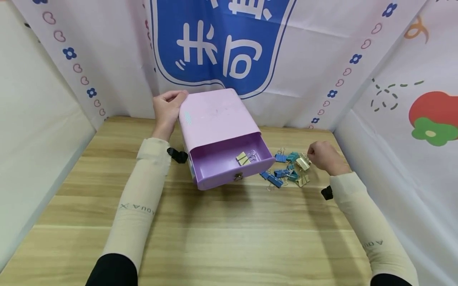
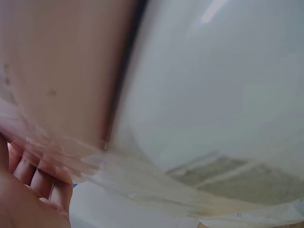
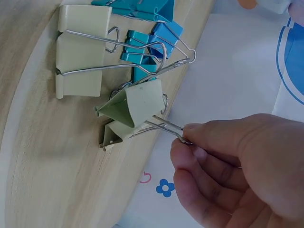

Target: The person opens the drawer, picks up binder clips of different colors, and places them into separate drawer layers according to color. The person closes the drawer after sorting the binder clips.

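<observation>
- Both hands are occupied: the left hand (image 1: 168, 109), left of upper centre in the head view, holds the back corner of a pink box (image 1: 220, 113), its fingers bent around the edge.
- Right of centre in the same view, the right hand (image 1: 325, 157) is at the edge of a heap of binder clips; the right wrist view shows thumb and fingers pinching a wire handle (image 3: 164, 129) narrowly.
- Two pale clip bodies (image 3: 145, 102) overlap at the middle of that view, and I cannot tell which one the wire belongs to.
- Mid-frame in the head view, the box's purple drawer (image 1: 211, 165) is pulled out toward the bottom of the frame, with one pale clip (image 1: 243, 159) lying inside.
- Blue clips (image 1: 274, 180) and teal clips (image 1: 292, 157) lie close together on the wooden table (image 1: 229, 246), just right of the drawer.
- My reading is that the step in hand is picking one pale clip from the heap while the box is steadied.
- Judging from the crowding, the next move calls for a firm pinch and a gentle lift, lest neighbouring wires snag.
</observation>
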`<state>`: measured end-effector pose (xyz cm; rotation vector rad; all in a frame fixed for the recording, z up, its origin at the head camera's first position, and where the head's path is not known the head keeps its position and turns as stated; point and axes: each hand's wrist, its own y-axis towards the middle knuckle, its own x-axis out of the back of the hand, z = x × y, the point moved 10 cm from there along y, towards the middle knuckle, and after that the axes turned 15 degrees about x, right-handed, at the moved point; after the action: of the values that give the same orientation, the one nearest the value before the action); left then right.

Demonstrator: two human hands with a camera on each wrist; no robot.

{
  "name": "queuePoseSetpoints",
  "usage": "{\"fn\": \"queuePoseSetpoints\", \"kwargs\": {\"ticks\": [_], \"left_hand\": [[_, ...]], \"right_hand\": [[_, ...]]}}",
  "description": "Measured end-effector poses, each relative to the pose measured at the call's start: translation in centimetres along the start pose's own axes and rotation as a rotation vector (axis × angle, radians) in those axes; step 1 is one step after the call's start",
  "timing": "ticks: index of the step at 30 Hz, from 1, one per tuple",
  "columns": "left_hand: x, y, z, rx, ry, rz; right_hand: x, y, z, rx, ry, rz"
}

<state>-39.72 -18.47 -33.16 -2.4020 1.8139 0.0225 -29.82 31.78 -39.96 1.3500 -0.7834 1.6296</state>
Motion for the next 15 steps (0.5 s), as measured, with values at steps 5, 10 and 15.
{"fn": "queuePoseSetpoints", "kwargs": {"ticks": [5,10,15], "left_hand": [[0.0,-0.1,0.4,-0.004,-0.006,-0.001],[0.1,0.0,0.2,-0.019,-0.014,-0.007],[0.1,0.0,-0.1,-0.021,-0.015,-0.005]], "right_hand": [[-0.3,-0.5,0.0,0.006,0.014,0.021],[0.2,-0.9,0.0,0.006,0.010,0.005],[1.1,-1.3,-0.1,-0.012,0.007,-0.001]]}}
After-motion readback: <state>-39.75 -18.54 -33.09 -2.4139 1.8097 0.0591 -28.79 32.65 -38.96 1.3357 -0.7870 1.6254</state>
